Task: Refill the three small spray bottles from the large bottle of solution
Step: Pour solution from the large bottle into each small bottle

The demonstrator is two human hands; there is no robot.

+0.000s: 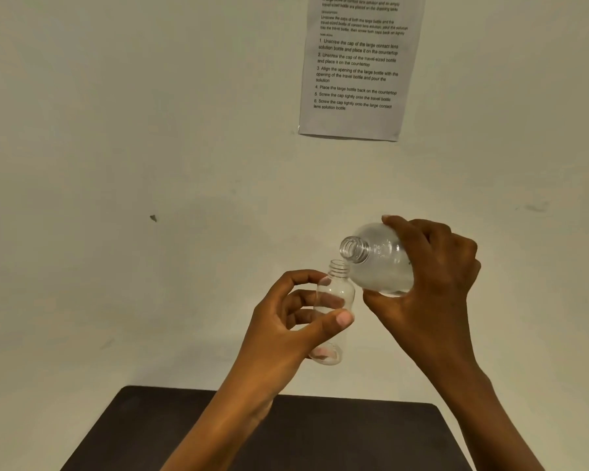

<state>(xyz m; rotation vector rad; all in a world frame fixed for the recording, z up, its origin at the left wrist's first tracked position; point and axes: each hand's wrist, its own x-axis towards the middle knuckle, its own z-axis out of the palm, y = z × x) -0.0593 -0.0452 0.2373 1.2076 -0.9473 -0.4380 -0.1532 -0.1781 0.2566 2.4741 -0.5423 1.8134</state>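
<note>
A small bottle (335, 294) is held uncapped and nearly upright in the left hand (286, 321), pinched between thumb and fingers, well above the dark table (184, 436). The large bottle (378, 263) is gripped round its body by the right hand (432, 277) and tipped over, its open mouth just beside and slightly above the small neck. No stream can be seen, and the small bottle looks empty. The 2 openings should be lined up before more tilt is given; a slow, thin pour is called for, since the neck is narrow.
</note>
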